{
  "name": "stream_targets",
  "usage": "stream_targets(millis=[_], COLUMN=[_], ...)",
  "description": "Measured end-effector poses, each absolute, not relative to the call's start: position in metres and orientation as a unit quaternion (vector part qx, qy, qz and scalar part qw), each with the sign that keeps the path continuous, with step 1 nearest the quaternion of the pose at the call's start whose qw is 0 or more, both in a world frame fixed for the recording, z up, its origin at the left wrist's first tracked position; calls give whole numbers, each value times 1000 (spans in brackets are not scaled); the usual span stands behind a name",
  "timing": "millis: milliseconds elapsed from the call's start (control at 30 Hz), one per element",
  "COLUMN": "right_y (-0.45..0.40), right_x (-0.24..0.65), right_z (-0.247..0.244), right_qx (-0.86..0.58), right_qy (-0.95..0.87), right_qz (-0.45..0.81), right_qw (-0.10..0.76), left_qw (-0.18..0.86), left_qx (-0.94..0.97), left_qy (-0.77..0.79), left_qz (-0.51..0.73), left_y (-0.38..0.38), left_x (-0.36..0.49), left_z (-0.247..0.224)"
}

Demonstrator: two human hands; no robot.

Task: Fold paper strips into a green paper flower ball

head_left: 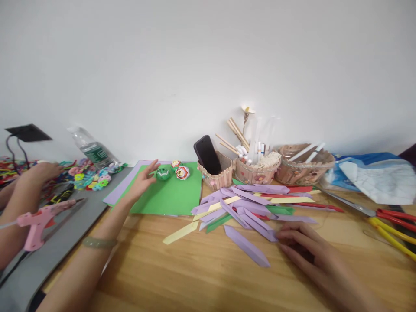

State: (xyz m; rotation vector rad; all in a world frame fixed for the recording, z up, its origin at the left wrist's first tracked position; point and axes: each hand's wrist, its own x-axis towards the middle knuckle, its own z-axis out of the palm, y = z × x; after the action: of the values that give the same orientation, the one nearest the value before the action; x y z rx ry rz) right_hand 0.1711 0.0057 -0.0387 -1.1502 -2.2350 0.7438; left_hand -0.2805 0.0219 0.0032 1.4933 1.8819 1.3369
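My left hand (143,182) is over the left part of a green paper sheet (169,197), its fingers stretched out and holding nothing. Just right of its fingertips sits a small green-and-white rolled paper piece (163,174). Beside that are two white, red and yellow paper rolls (182,173). My right hand (300,245) rests low on the wooden table, fingers loosely bent and apart. Its fingertips are at the end of a purple folded paper strip (260,225) in a pile of purple, yellow, green and red strips. One purple strip (247,246) lies apart in front.
Wooden-stick baskets (216,177) line the wall, one with a black phone (208,155). Scissors (373,214) with red and yellow handles lie right. On the left grey table are another person's hand (42,173), a pink glue gun (37,223) and a plastic bottle (94,149).
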Motion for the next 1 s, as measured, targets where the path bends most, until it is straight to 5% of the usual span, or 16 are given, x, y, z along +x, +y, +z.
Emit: stream_targets(millis=[167, 267, 467, 567, 1000], right_y=[5, 5, 4, 3, 1], right_x=[172, 173, 177, 178, 171], right_z=[-33, -31, -42, -45, -46], right_qx=[-425, -421, -421, -412, -400], right_qy=[-818, -815, -837, -855, -882], right_qz=[268, 249, 165, 134, 93], right_qw=[282, 311, 308, 285, 230], left_qw=[57, 78, 121, 135, 131], left_qx=[528, 606, 884, 900, 895], left_qy=[647, 608, 433, 412, 416], left_qz=[548, 507, 128, 49, 90], left_y=[15, -1, -22, -20, -5], left_x=[-256, -218, -132, -110, -75], left_z=[-2, 0, 9, 6, -17])
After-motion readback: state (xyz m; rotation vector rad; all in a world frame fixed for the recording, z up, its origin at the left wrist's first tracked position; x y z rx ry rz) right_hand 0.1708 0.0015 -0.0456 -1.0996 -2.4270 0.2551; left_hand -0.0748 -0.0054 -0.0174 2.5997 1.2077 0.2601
